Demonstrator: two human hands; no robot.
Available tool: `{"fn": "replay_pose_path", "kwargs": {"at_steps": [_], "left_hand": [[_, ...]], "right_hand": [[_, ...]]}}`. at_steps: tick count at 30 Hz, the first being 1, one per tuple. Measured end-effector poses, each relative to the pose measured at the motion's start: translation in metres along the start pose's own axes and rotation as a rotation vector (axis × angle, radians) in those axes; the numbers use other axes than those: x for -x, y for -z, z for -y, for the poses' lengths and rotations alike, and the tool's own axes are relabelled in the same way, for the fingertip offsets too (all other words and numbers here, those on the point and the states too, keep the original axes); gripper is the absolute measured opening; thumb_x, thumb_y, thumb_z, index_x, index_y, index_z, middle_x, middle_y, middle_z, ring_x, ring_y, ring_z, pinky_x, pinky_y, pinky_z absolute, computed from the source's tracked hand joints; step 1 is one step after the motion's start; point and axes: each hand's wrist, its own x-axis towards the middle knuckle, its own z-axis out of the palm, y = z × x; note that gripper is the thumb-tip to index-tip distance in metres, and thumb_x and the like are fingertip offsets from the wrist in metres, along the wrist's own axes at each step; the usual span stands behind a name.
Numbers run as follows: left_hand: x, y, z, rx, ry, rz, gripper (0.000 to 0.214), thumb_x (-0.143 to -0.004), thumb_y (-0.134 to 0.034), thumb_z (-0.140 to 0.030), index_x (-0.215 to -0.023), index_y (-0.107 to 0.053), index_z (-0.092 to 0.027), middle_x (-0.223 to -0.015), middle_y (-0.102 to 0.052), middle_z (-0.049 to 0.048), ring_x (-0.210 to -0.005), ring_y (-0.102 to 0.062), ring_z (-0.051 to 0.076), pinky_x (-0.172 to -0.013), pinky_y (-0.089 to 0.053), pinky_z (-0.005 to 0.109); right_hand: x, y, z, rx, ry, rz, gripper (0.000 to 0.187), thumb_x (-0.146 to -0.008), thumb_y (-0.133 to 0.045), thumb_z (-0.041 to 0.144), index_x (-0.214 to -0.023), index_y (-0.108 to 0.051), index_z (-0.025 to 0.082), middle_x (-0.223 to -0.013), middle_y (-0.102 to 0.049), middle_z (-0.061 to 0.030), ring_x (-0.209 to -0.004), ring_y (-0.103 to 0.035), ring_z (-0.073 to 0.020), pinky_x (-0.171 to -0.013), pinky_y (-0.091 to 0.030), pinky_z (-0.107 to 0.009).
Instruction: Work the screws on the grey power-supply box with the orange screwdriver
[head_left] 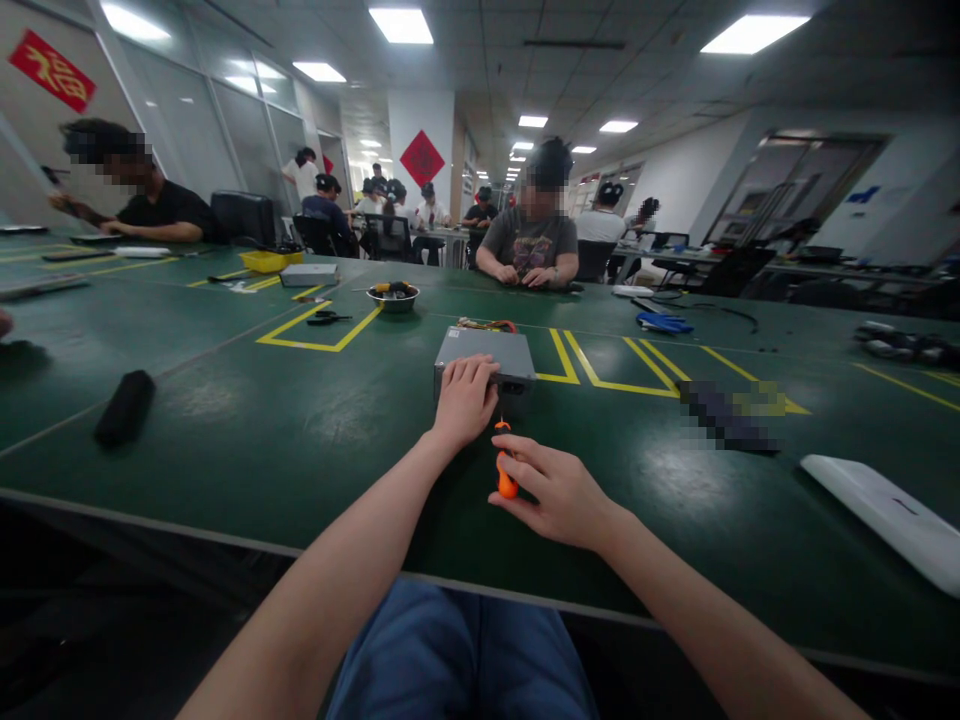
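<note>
A: Right hand (551, 488) half curled, thumb and fingers pinching the orange screwdriver (508, 486)!

B: Shaft pointing away, toward the near face of the grey box (491, 346). Whether the tip touches, I can't tell.

A: Over to the left hand (466, 396): fingers loosely bent, laid across the box's near top edge. Contact, yes; how firm a grip, can't say.

B: The box sits flat on the green surface (300, 430), straight ahead, colourful wires (491, 325) spilling out behind it.

A: Further out, left of the box, a metal bowl (379, 297) with tools in it!

B: Blue cable (664, 323) off to the right, and across the surface, a seated co-worker (529, 235), both hands low at the far edge.
</note>
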Motion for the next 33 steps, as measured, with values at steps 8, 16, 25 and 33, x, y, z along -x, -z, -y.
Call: {"fn": "replay_pose_path", "kwargs": {"at_steps": [8,16,25,33], "left_hand": [[0.0,0.0,0.0,-0.005,-0.005,-0.002,0.026,-0.085,-0.045,-0.019,-0.111,-0.05,-0.022,-0.124,-0.054,0.003,-0.119,-0.043,0.02,-0.104,-0.028,0.039],[0.0,0.0,0.001,-0.003,-0.016,-0.011,0.025,-0.085,-0.046,-0.019,-0.11,-0.05,-0.022,-0.124,-0.055,0.0027,-0.118,-0.044,0.019,-0.104,-0.027,0.038],[0.0,-0.001,0.001,-0.015,-0.012,-0.008,0.025,-0.086,-0.045,-0.02,-0.11,-0.05,-0.022,-0.124,-0.055,0.0021,-0.117,-0.044,0.019,-0.104,-0.028,0.037],[0.0,-0.001,0.001,-0.01,-0.013,-0.018,0.024,-0.085,-0.046,-0.02,-0.109,-0.05,-0.023,-0.124,-0.055,0.0024,-0.118,-0.044,0.019,-0.103,-0.028,0.037]], "right_hand": [[-0.005,0.006,0.005,-0.066,-0.012,0.128,0.035,-0.088,-0.047,0.029,-0.12,-0.045,0.016,-0.123,-0.047,-0.0168,-0.105,-0.055,-0.023,-0.081,-0.051,-0.034],[0.0,-0.008,0.0,-0.061,-0.05,0.02,0.027,-0.085,-0.055,0.039,-0.097,-0.048,0.015,-0.113,-0.057,-0.0153,-0.09,-0.062,-0.0228,-0.071,-0.054,-0.035],[-0.004,0.003,0.005,-0.01,-0.015,0.169,0.034,-0.089,-0.046,0.035,-0.117,-0.049,0.016,-0.124,-0.048,-0.0163,-0.098,-0.058,-0.0242,-0.077,-0.051,-0.037],[-0.002,-0.005,0.001,-0.063,-0.061,0.149,0.034,-0.082,-0.058,0.046,-0.097,-0.05,0.016,-0.114,-0.057,-0.0143,-0.088,-0.061,-0.0231,-0.073,-0.052,-0.036]]}}
